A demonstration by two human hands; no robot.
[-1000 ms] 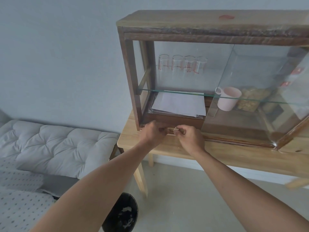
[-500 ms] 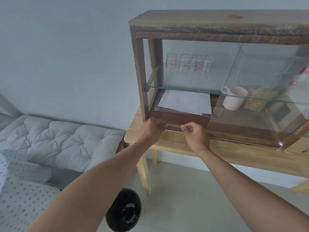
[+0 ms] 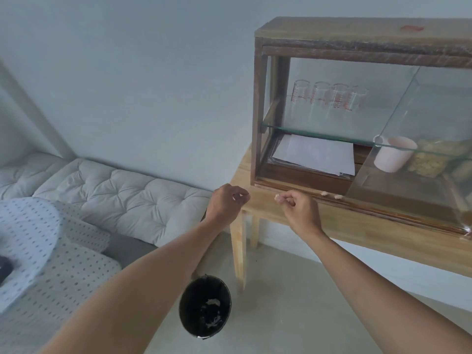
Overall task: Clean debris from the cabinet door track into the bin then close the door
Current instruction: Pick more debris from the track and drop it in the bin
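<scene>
The wooden glass cabinet [image 3: 258, 118] stands on a light wooden table [image 3: 357, 233]. Its glass sliding door [image 3: 421, 129] is slid to the right, so the left half is open. Two small pale debris bits [image 3: 324, 193] lie on the bottom door track [image 3: 383, 213]. My right hand [image 3: 301, 213] is just in front of the track's left end, pinching a pale debris piece [image 3: 276, 198] at its fingertips. My left hand [image 3: 226, 201] hovers off the table's left corner with fingers curled shut; I see nothing in it. The black bin [image 3: 184, 315] sits on the floor below, with pale scraps inside.
White papers [image 3: 316, 153] lie on the cabinet floor, with several beakers [image 3: 329, 98] on the glass shelf and a pink mug [image 3: 393, 157] behind the door. A quilted white bench [image 3: 115, 192] and dotted bedding [image 3: 38, 251] fill the left. A table leg [image 3: 238, 254] stands beside the bin.
Both hands have drawn back from the track's left end, the left hand out past the table corner. The right hand came away with a pale piece. The view swung left and down.
</scene>
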